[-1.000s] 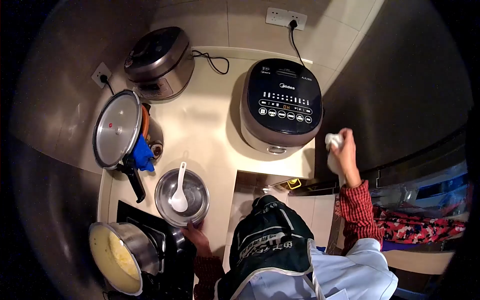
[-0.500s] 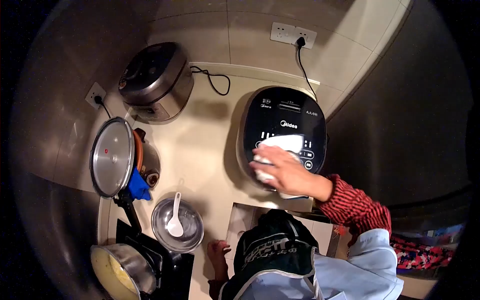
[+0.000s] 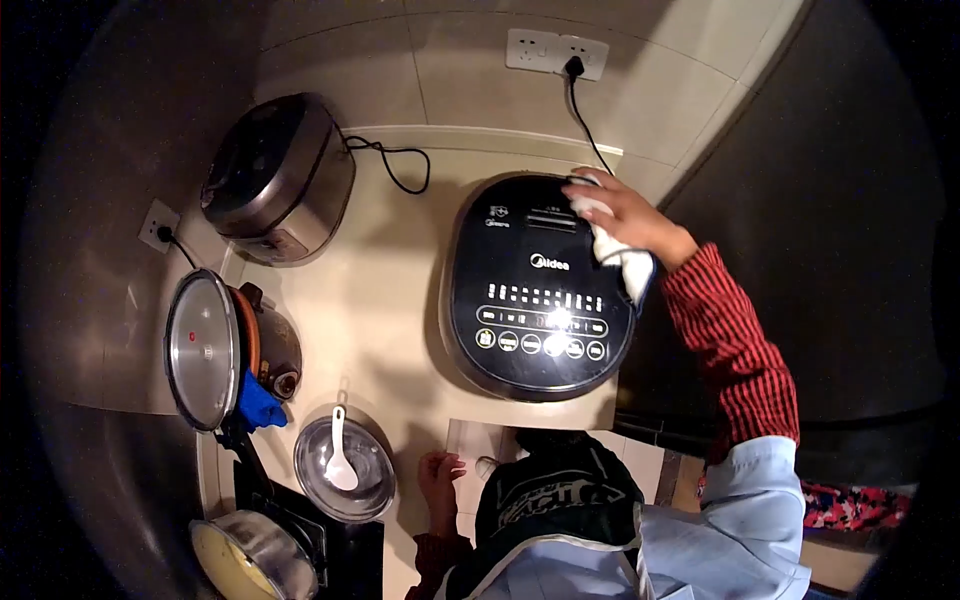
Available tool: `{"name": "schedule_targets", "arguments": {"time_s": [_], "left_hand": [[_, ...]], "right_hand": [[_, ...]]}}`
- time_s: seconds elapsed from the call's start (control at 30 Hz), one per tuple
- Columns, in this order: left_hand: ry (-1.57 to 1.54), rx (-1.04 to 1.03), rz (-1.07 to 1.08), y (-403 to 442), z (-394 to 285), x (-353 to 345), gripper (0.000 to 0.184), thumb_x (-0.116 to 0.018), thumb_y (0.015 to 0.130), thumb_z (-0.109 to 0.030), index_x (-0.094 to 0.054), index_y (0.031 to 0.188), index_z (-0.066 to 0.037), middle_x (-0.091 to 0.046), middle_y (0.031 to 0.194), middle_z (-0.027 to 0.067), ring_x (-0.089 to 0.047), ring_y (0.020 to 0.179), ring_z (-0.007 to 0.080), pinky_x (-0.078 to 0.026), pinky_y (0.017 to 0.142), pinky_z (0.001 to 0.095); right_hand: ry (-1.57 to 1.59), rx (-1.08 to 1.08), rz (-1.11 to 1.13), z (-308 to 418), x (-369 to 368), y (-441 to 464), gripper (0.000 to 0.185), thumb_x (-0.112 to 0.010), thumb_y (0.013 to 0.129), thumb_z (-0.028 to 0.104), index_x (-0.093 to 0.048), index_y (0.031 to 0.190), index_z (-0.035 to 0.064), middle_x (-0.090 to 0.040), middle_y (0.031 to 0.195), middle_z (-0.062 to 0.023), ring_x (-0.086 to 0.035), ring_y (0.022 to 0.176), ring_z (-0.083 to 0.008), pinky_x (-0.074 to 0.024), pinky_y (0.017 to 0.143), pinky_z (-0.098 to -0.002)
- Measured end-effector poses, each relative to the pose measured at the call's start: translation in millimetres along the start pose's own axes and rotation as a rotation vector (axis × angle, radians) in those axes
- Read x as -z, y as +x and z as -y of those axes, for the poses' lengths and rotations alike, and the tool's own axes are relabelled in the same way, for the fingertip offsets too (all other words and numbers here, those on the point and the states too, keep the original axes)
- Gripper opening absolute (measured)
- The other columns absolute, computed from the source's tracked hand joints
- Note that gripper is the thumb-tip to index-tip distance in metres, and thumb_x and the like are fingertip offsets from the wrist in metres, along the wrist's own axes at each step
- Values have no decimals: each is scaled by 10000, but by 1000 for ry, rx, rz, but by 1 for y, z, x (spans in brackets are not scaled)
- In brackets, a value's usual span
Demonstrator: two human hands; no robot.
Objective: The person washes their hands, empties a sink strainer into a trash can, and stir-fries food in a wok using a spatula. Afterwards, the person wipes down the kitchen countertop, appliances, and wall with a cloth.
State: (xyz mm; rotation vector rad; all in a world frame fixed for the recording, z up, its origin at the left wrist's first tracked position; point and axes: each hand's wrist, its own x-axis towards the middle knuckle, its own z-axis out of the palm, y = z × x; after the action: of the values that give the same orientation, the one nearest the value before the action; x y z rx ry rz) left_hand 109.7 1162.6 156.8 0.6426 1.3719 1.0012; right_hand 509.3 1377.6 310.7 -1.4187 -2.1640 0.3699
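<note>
My right hand (image 3: 635,218) presses a white cloth (image 3: 622,255) onto the upper right edge of the lid of a black Midea rice cooker (image 3: 530,290). The cloth hangs down along the lid's right side. Low in the view, my left hand (image 3: 440,473) is beside the counter edge, its fingers curled; whether they hold anything is too small to tell. Left of it, a metal bowl (image 3: 373,470) stands on the counter with a white spoon (image 3: 340,465) inside.
A second cooker (image 3: 285,180) stands at the back left. Below it are a brown pot (image 3: 280,345), an upright steel lid (image 3: 200,350) and a blue cloth (image 3: 260,403). A steel pot (image 3: 265,550) sits by the black stove (image 3: 355,555). A wall socket (image 3: 556,53) holds a plug.
My right hand went from beside the cooker onto its control panel, then up to the lid's upper right with the cloth. My left hand let go of the bowl's rim and moved right.
</note>
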Motion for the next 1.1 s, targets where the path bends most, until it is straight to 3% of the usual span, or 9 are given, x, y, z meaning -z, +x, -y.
{"name": "schedule_targets", "arguments": {"time_s": [0.33, 0.47, 0.53, 0.6, 0.73, 0.83, 0.9, 0.97, 1.1], "left_hand": [[61, -30, 200, 7, -30, -12, 63, -511, 788, -85, -473, 821, -46, -539, 771, 57, -539, 657, 123, -460, 579, 242], [161, -197, 380, 11, -52, -32, 88, -497, 811, -98, -460, 865, -39, -529, 801, 57, -527, 708, 120, -449, 595, 234], [79, -335, 342, 12, -55, -38, 107, -477, 813, -66, -439, 906, -28, -516, 852, 73, -518, 723, 123, -443, 597, 227], [109, -363, 396, 20, -57, -43, 192, -477, 817, -70, -410, 989, -20, -491, 953, 98, -502, 793, 135, -432, 652, 223], [289, -387, 285, 7, -89, -75, 335, -462, 825, -81, -330, 1125, -10, -428, 1080, 123, -444, 951, 177, -390, 785, 267], [503, -487, 349, 10, -103, -95, 585, -455, 844, -181, -141, 1316, -35, -249, 1286, 145, -299, 1162, 234, -292, 928, 341], [593, -547, 330, 16, -102, -101, 590, -446, 850, -216, -135, 1319, -38, -204, 1308, 140, -270, 1179, 239, -285, 932, 350], [774, -634, 287, 15, -103, -108, 599, -415, 864, -278, -112, 1327, -48, -109, 1345, 132, -215, 1209, 248, -272, 940, 372], [754, -645, 262, 17, -95, -108, 612, -436, 855, -244, -101, 1328, -48, -121, 1333, 138, -214, 1208, 251, -274, 940, 370]], "right_hand": [[-77, 95, -27, 163, -68, -84, 389, -612, 598, 156, -585, 984, 109, -460, 1148, -114, -406, 1094, -282, -350, 879, -385], [-306, 263, -289, 161, -110, -135, 383, -663, 506, 172, -572, 876, 132, -420, 1213, -82, -411, 1091, -256, -349, 851, -375], [-355, 192, -679, 134, -145, -162, 352, -682, 535, 181, -588, 873, 150, -434, 1181, -56, -420, 1074, -259, -349, 841, -401], [-191, 76, -720, 110, -151, -177, 358, -637, 638, 119, -563, 986, 160, -397, 1141, -95, -369, 1099, -326, -337, 865, -469], [94, -33, -965, 66, -158, -161, 358, -588, 639, 97, -528, 992, 107, -345, 1198, -209, -317, 1133, -393, -269, 951, -456], [604, -141, -857, 7, -121, -132, 411, -438, 808, 305, -475, 1128, 50, -358, 1236, -168, -278, 1185, -305, -202, 977, -412], [548, -76, -757, -39, -98, -103, 359, -430, 833, 225, -466, 1125, 20, -426, 1180, -140, -311, 1156, -255, -228, 963, -344], [958, -135, -746, -62, -99, -82, 378, -453, 840, 246, -446, 1136, 11, -444, 1154, -100, -361, 1101, -159, -257, 932, -271], [1363, -395, -868, -70, -188, -118, 390, -385, 885, 230, -362, 1211, 16, -409, 1199, -79, -348, 1122, -155, -233, 965, -269]]}}
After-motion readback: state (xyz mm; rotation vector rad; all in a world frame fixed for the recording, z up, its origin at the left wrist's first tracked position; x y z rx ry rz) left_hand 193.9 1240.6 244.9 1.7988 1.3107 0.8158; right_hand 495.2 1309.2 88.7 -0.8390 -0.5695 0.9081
